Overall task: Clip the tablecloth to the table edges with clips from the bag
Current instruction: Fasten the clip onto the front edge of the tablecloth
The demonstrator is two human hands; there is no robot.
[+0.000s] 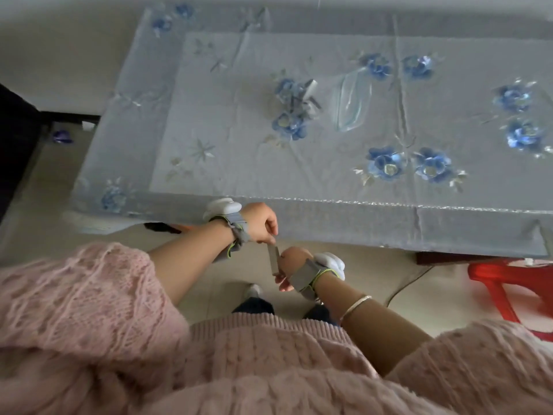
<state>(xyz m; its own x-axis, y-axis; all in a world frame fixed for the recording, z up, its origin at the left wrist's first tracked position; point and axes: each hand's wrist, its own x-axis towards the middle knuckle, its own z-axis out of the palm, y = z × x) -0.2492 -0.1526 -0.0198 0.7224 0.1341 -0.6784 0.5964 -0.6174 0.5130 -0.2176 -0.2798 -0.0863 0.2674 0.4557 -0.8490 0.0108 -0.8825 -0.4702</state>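
Observation:
A pale blue tablecloth (299, 163) with blue flowers covers the table and hangs over its near edge (359, 223). A clear plastic bag (353, 98) lies on the cloth, with a few metal clips (303, 98) loose to its left. Below the near edge I hold one flat metal clip (273, 259) between both hands. My left hand (261, 223) pinches its upper end. My right hand (291, 266) grips its lower end, fingers curled under and partly hidden. The clip is just below the hanging cloth; whether it touches the cloth I cannot tell.
A red plastic stool (514, 286) stands on the floor at the right. A dark piece of furniture (18, 145) is at the left. A cable (410, 283) runs across the tiled floor under the table. My feet (254, 295) are near the table.

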